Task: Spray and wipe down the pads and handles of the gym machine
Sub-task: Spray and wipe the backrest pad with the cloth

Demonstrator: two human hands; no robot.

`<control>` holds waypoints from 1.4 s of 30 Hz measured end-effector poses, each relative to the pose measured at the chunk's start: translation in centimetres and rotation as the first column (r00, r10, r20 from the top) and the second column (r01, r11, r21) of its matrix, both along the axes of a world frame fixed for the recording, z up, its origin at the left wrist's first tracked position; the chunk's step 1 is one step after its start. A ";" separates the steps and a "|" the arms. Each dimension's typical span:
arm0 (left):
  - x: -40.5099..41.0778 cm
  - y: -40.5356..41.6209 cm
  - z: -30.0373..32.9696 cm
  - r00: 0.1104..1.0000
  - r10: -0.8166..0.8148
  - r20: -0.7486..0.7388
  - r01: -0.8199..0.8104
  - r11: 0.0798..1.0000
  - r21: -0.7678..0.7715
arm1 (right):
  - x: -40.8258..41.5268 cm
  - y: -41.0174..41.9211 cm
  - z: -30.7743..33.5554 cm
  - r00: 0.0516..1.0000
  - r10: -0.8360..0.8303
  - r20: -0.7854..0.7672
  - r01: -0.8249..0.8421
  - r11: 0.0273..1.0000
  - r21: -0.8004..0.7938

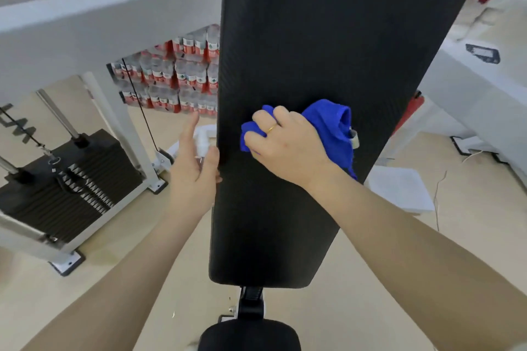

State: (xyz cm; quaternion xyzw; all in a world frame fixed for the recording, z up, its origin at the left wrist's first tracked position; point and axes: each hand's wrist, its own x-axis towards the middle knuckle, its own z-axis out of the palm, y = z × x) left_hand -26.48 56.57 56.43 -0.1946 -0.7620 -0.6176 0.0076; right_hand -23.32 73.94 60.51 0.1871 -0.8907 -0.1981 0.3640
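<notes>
Head view, the only one supplied. A long black back pad (299,94) is seen running up the middle of the frame, tilted, with a smaller black pad (249,335) below it at the bottom edge. The right hand (288,145) is curled round a bunched blue cloth (330,125) and is pressed with it against the back pad, about midway up. The left hand (196,162) is held at the pad's left edge, fingers mostly straight, thumb touching the edge. A white spray bottle (204,139) is partly seen just behind it; whether it is gripped cannot be told.

Risks, as judged: the cloth is bunched, so only a small patch is likely in contact and strips of the pad could be missed. The upper part of the pad may be left unwiped if reach is short. The bottle could be dropped if it is only loosely supported.

Back pad appearance: matte black, finely ribbed texture, rounded corners, no visible wet streaks. A weight stack (65,177) in a white frame (85,23) is seen at left, above the beige floor (399,279).
</notes>
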 end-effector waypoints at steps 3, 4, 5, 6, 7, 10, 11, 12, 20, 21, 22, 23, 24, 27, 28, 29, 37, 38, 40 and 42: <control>0.7 0.8 -0.3 0.964 -0.207 -0.170 0.171 0.964 -0.201 | 4.2 5.8 -0.6 0.978 -0.201 -0.051 0.197 0.978 -0.076; 1.0 1.1 -0.7 0.936 -0.266 -0.230 0.198 0.939 -0.280 | 5.7 7.8 -1.0 0.966 -0.250 -0.059 0.245 0.966 -0.076; 1.3 1.3 -1.0 0.908 -0.313 -0.279 0.208 0.914 -0.348 | 7.0 9.2 -1.1 0.952 -0.299 -0.056 0.294 0.952 -0.088; 1.6 1.4 -1.2 0.886 -0.342 -0.315 0.201 0.892 -0.404 | 7.8 9.8 -1.2 0.936 -0.346 -0.063 0.338 0.934 -0.113; 2.0 1.3 -1.3 0.872 -0.354 -0.338 0.183 0.877 -0.445 | 8.1 9.6 -1.2 0.921 -0.382 -0.078 0.369 0.918 -0.142; 2.6 1.3 -1.9 0.887 -0.326 -0.329 0.160 0.883 -0.442 | 5.8 6.0 -1.1 0.937 -0.335 -0.093 0.314 0.931 -0.188; 2.6 1.4 -1.9 0.902 -0.301 -0.308 0.159 0.897 -0.412 | 4.5 4.3 -1.3 0.966 -0.249 -0.073 0.233 0.956 -0.179; 2.7 1.4 -1.9 0.914 -0.285 -0.290 0.166 0.912 -0.375 | 3.2 2.7 -1.4 0.987 -0.157 -0.043 0.148 0.974 -0.172; 3.4 1.7 -0.9 0.934 -0.262 -0.244 0.188 0.939 -0.287 | 4.4 5.5 -0.6 0.993 -0.054 -0.107 0.032 0.980 -0.195; 3.3 2.0 -0.9 0.939 -0.247 -0.240 0.174 0.941 -0.290 | 5.2 6.5 -1.0 0.974 -0.143 -0.173 0.109 0.975 -0.191; 3.3 2.2 -0.9 0.943 -0.234 -0.237 0.161 0.942 -0.293 | 6.0 7.2 -1.8 0.945 -0.237 -0.226 0.194 0.961 -0.196; 3.2 2.4 -0.9 0.944 -0.227 -0.240 0.149 0.941 -0.303 | 7.0 7.8 -2.8 0.914 -0.316 -0.255 0.264 0.940 -0.218; 3.2 2.5 -0.9 0.939 -0.225 -0.262 0.136 0.938 -0.319 | 7.9 8.3 -3.8 0.896 -0.368 -0.248 0.306 0.917 -0.256; 3.2 2.3 -1.8 0.896 -0.220 -0.386 0.074 0.931 -0.358 | 9.4 8.4 -5.4 0.915 -0.381 -0.135 0.314 0.880 -0.356; 3.1 2.1 -2.1 0.891 -0.211 -0.403 0.056 0.930 -0.363 | 9.0 7.9 -5.3 0.921 -0.373 -0.117 0.312 0.882 -0.353; 3.1 1.9 -2.4 0.894 -0.200 -0.401 0.045 0.930 -0.364 | 8.1 6.9 -5.1 0.933 -0.347 -0.097 0.299 0.895 -0.330; 3.9 0.8 -2.5 0.900 -0.219 -0.376 0.050 0.911 -0.409 | 4.1 3.1 -2.6 0.984 -0.091 0.152 0.106 0.990 -0.097; 4.0 1.0 -2.6 0.884 -0.265 -0.385 0.067 0.887 -0.457 | 5.6 5.0 -3.0 0.982 -0.147 0.114 0.162 0.977 -0.138; 4.2 1.7 -3.4 0.842 -0.356 -0.406 0.078 0.824 -0.562 | 8.7 8.0 -3.8 0.962 -0.267 0.065 0.274 0.951 -0.146; 4.6 2.9 -4.4 0.794 -0.416 -0.444 0.052 0.774 -0.631 | 10.4 9.1 -4.1 0.940 -0.325 0.099 0.336 0.933 -0.130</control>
